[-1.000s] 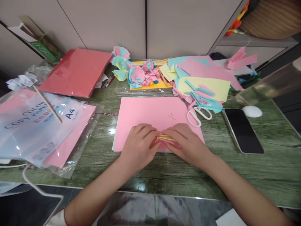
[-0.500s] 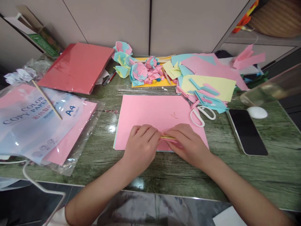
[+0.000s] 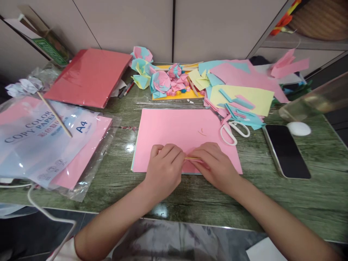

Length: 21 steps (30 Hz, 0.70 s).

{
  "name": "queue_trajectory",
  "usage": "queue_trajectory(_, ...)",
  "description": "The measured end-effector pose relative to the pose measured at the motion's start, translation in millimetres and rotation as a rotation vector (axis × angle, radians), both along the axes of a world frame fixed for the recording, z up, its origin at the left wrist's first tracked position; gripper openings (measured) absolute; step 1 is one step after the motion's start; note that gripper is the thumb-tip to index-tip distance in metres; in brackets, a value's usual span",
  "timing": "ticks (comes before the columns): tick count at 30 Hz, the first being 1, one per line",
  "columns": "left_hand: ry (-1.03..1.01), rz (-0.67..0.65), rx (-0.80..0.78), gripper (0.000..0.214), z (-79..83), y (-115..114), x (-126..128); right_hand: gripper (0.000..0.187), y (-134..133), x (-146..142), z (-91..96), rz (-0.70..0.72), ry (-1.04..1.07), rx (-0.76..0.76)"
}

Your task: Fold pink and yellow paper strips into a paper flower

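While the left hand [image 3: 164, 168] grips the left end of the folded paper [image 3: 193, 158], fingers pressed together, I see the right hand [image 3: 215, 168] pinching its right end. I have it over the near part of the pink sheets [image 3: 176, 127], scissors [image 3: 230, 137] lying farther off, right.

matt folded paper [image 3: 193, 158], smooth paper stack [image 3: 174, 130], glossy wood-grained bench [image 3: 119, 192], crinkly plastic bag [image 3: 56, 150], thin metal wires [image 3: 171, 105], shiny phone [image 3: 287, 151]
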<state>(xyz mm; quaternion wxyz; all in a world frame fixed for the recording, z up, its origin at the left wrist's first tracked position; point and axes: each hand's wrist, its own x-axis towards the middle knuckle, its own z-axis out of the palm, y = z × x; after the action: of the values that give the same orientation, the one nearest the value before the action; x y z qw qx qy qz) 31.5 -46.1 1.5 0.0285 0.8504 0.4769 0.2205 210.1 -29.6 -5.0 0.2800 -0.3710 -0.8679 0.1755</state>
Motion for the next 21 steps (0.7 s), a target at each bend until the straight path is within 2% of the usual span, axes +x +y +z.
queue_trajectory(9,-0.021,-0.049,0.064,0.018,-4.2,-1.4,-0.3,0.009,-4.9,-5.0,-2.4,-0.036,-0.007,0.116)
queue_trajectory(15,0.015,-0.017,0.013,0.013,-5.8,3.6,-1.8,0.010,4.2,-0.2,-2.9,-0.040,-0.005,-0.019)
queue_trajectory(19,0.013,-0.001,0.031,0.013,-5.9,4.7,-2.2,0.030,10.5,3.6,-2.0,-0.090,-0.039,-0.064)
queue_trajectory(21,0.007,0.004,0.043,0.014,-6.4,4.1,-2.3,0.026,11.6,5.2,-2.3,-0.092,-0.034,-0.057)
